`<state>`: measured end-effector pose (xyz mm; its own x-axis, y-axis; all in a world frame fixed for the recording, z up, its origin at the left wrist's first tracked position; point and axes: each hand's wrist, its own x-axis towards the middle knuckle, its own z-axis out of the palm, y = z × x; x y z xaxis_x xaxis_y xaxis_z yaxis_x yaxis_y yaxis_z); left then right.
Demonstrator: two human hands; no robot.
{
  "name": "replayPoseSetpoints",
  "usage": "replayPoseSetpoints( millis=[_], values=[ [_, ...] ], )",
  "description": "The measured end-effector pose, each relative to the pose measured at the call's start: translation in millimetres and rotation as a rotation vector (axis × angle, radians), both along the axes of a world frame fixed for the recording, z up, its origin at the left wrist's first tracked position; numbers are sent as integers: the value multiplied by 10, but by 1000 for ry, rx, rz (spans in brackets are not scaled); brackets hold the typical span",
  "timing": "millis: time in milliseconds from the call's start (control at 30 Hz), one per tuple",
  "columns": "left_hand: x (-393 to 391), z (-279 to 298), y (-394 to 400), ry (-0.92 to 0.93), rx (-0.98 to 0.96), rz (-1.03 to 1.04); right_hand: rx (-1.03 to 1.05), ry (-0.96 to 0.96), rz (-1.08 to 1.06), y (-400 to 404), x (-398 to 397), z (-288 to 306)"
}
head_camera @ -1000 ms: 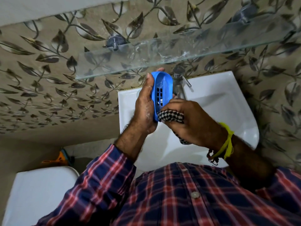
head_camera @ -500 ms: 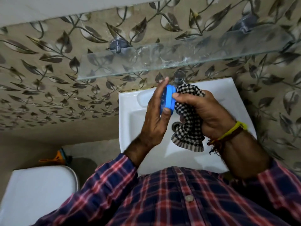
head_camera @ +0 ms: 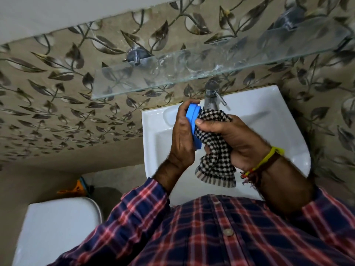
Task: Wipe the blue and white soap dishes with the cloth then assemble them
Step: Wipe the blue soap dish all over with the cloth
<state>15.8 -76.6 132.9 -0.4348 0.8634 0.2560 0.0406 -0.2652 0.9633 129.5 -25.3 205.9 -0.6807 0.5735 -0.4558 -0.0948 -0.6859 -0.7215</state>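
Note:
My left hand (head_camera: 181,135) grips the blue soap dish (head_camera: 193,120) on edge above the sink, so only its rim shows. My right hand (head_camera: 233,139) holds a bunched black-and-white checked cloth (head_camera: 215,160) and presses it against the dish's right face. The cloth's fringed end hangs down below my right hand. The white soap dish is not visible.
A white sink (head_camera: 278,135) lies under my hands, with a chrome tap (head_camera: 211,96) at its back edge. A glass shelf (head_camera: 192,72) juts from the leaf-patterned wall above. A white toilet tank lid (head_camera: 57,227) stands at lower left.
The dish has turned from open face toward me to edge-on. The cloth has moved from the dish's lower end to cover its right face, and now sits a little lower than half a second ago.

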Motion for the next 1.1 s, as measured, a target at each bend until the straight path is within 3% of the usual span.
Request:
replayPoseSetpoints(
  millis=[133, 233, 367, 567, 733, 1100],
  values=[
    [-61, 91, 47, 31, 38, -52, 142, -42, 33, 31, -32, -43],
    [-46, 73, 62, -38, 18, 0, 230, -42, 8, 77, -52, -42],
    [-98, 141, 104, 0, -9, 47, 465, -78, 80, 49, -29, -100],
    [-107, 101, 124, -152, -64, 77, 671, -155, 113, -5, -36, -187],
    [-39, 221, 129, -201, -70, 59, 666, -112, 61, 35, -30, -133],
    [-107, 359, 157, -456, -142, 69, 710, -112, 171, 25, -22, -211]
  ],
)
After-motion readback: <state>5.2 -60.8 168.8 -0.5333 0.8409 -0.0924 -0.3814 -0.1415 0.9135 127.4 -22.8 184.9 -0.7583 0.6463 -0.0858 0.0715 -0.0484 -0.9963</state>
